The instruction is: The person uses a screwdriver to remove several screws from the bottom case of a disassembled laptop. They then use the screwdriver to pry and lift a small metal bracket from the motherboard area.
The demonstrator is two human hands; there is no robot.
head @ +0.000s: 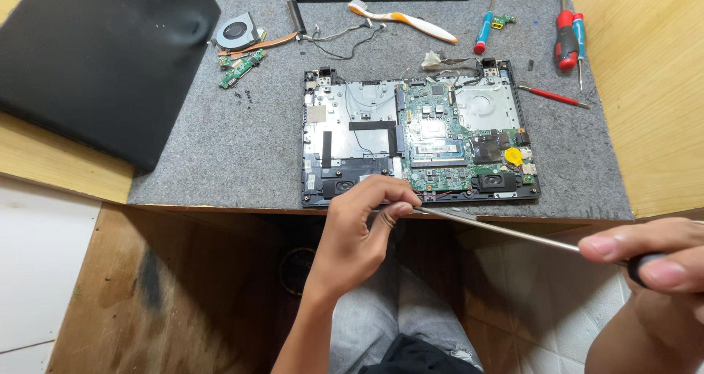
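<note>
Right hand [653, 260] clamped on the dark handle of a long screwdriver [506, 231], grip tight; the thin steel shaft runs left to the left hand [363, 224], whose thumb & fingertips pinch the tip end, just off the counter [242, 147] edge, right below the open laptop base [418, 136]. Shaft looks stiff, light, prob. slick bare metal, so the handle's the place to hold. Base lies flat on the grey mat, green board [436, 136] exposed, likely fragile w/ small parts, best taken by the black frame edges. Fan [236, 33], toothbrush [403, 20], red drivers [568, 40] well apart at back.
</note>
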